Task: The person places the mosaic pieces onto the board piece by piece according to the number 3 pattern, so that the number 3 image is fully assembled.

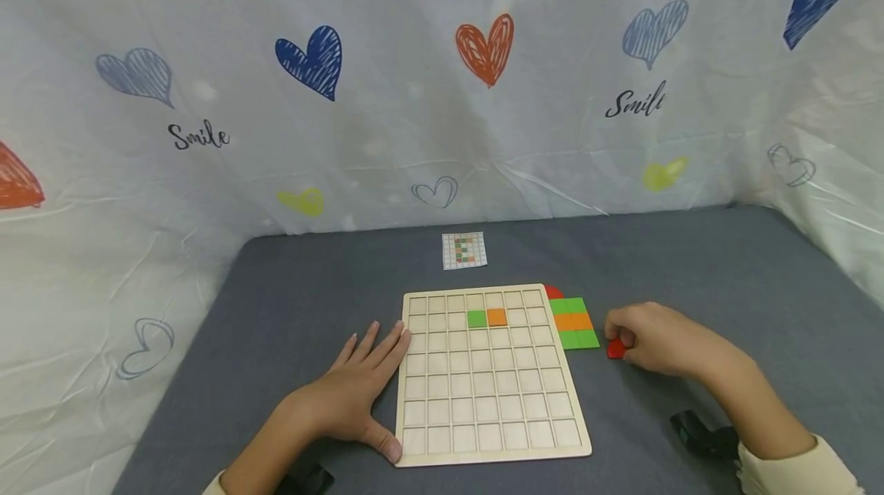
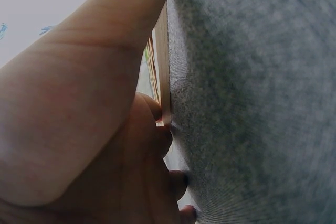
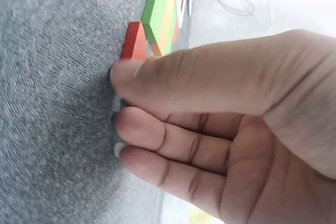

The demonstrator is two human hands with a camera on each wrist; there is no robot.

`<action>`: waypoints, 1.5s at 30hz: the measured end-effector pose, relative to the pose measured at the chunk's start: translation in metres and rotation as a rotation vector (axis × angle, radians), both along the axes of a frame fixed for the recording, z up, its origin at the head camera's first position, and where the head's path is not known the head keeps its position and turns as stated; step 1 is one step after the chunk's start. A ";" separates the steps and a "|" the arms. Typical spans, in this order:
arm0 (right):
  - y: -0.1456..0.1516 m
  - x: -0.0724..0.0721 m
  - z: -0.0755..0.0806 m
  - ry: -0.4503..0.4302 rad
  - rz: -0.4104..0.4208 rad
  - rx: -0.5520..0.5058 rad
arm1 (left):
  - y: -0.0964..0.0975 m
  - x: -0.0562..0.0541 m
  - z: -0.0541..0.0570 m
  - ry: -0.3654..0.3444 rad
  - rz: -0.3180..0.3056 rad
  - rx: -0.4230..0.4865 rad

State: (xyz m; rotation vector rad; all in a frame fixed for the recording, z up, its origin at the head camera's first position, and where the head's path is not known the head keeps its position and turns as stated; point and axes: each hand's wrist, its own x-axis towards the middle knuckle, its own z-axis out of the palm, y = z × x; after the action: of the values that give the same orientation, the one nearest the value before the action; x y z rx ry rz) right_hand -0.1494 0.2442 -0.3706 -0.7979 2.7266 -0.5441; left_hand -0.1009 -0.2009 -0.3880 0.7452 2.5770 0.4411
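Observation:
A pale wooden grid board lies in the middle of the table, with a green tile and an orange tile side by side near its top. My left hand spreads its fingers along the board's left edge, thumb at the lower corner. Right of the board, my right hand pinches a red tile between thumb and fingers, low over the cloth. In the right wrist view the thumb covers part of that red tile; the other fingers curl beneath.
Green and orange tiles lie in rows against the board's right edge, with a red piece behind them. A small printed pattern card lies beyond the board. A white curtain with hearts hangs behind the grey table.

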 end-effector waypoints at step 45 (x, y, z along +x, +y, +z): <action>-0.035 -0.009 0.011 0.158 0.133 -0.124 | 0.000 -0.002 -0.002 -0.023 0.014 0.001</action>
State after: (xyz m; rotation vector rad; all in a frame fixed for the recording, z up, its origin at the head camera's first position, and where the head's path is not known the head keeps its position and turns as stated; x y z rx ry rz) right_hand -0.1579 0.2093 -0.3594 -1.0886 2.7757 -0.6518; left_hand -0.1026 -0.2014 -0.3902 0.7191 2.5620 0.4530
